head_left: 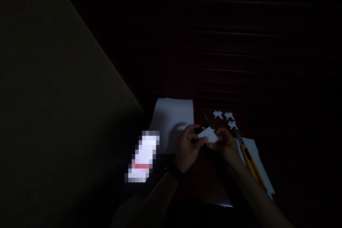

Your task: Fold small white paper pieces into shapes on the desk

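A small folded piece of white paper (pixel 208 135) is held up between both hands, its flat face toward me. My left hand (pixel 188 146) pinches its left side, thumb on the near face; a dark band circles that wrist. On the right edge, my right hand (pixel 224 143) grips the same paper with fingers closed. Just behind it, a thin dark pointed tool (pixel 206 119) lies partly hidden by the paper; its kind is unclear. Several small folded paper shapes (pixel 229 115) rest on the dark table beyond my right hand.
White paper sheets (pixel 173 112) lie behind my left hand. A yellow utility knife (pixel 251 164), blade out, rests over more white paper (pixel 263 171) by my right forearm. A bright, pixelated screen-like object (pixel 143 156) is at left. Dark slatted panelling (pixel 227 55) rises behind the table.
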Motion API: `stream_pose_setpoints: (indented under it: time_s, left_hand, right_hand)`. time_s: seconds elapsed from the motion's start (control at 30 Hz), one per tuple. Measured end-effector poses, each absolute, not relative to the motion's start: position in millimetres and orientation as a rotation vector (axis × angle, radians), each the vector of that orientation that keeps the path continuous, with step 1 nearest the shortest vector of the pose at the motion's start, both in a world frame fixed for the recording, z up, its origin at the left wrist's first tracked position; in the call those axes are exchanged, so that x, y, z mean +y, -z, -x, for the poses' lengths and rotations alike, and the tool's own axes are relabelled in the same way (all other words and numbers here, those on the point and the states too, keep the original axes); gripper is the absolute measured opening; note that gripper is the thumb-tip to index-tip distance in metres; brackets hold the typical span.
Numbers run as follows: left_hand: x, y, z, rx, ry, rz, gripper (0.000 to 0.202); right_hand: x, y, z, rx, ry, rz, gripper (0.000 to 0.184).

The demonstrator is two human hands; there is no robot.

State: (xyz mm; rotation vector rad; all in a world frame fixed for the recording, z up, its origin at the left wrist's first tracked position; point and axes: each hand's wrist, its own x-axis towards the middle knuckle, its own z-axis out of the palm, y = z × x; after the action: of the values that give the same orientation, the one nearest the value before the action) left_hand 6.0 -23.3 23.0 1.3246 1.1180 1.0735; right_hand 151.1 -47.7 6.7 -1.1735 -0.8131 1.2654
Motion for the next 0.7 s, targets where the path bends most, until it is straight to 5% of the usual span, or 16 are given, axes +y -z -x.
stream_pose_setpoints:
  time_s: [0.27, 0.7]
  left_hand:
    - [-22.8, -21.5, -4.5, 1.185, -1.098, -1.376, 0.035]
    - [-21.1, -28.1, -2.5, 0.993, -0.991, -1.186, 0.054]
  right_hand:
    - [-45.6, -18.4, -151.3, -0.997, -1.290, 1.225, 0.061]
    - [-44.7, -18.3, -153.0, -0.797, -1.356, 1.199, 0.053]
